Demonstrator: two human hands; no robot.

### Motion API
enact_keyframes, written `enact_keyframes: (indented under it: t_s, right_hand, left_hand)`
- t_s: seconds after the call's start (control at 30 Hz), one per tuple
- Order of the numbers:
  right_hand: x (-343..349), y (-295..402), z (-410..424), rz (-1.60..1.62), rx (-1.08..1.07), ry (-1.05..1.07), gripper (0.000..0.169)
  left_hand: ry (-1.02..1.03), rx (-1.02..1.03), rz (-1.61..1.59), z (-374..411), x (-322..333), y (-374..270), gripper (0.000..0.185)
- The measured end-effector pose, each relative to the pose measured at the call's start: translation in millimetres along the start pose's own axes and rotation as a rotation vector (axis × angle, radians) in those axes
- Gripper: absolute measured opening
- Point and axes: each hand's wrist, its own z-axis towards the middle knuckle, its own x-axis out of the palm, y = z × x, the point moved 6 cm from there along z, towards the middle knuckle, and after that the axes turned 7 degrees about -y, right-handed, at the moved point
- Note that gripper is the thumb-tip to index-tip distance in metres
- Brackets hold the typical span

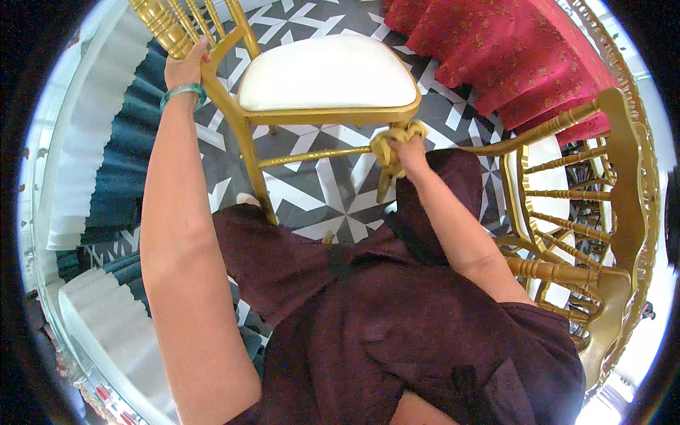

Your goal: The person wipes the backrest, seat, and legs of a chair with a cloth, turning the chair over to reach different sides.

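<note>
Before me stands a gold chair [332, 116] with turned back spindles and a white padded seat [329, 74]. My left hand [186, 69], with a green bangle [183, 94] at the wrist, grips the chair's back frame at the upper left. In my right hand [406, 151] is a bunched yellow cloth [393, 143], wrapped around the chair's front leg below the seat corner. A thin gold stretcher [313, 156] runs from the rear leg to the cloth. The tip of the wrapped leg [383, 188] shows beneath the cloth.
More gold chairs [563, 194] are crowded together on my right. Red patterned drapery [499, 58] hangs at the upper right. On the left are a glass-edged table [40, 154], white scalloped cloth [87, 138] and dark blue skirting [119, 159]. The floor [334, 196] has grey and white geometric tiles.
</note>
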Motion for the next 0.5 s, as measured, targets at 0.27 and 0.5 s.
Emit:
enact_keyframes:
  t_s: [0.27, 0.5]
  right_hand:
    - [-1.8, 34.3, 10.1, -0.006, -0.256, -0.129, 0.037]
    - [28.1, -133.2, -8.7, -0.266, 0.089, 0.02, 0.043]
  left_hand:
    - [-0.023, -0.005, 0.151, -2.2, 3.1, -20.0, 0.029]
    - [-0.001, -0.058, 0.163, 10.8, 16.8, -21.9, 0.027]
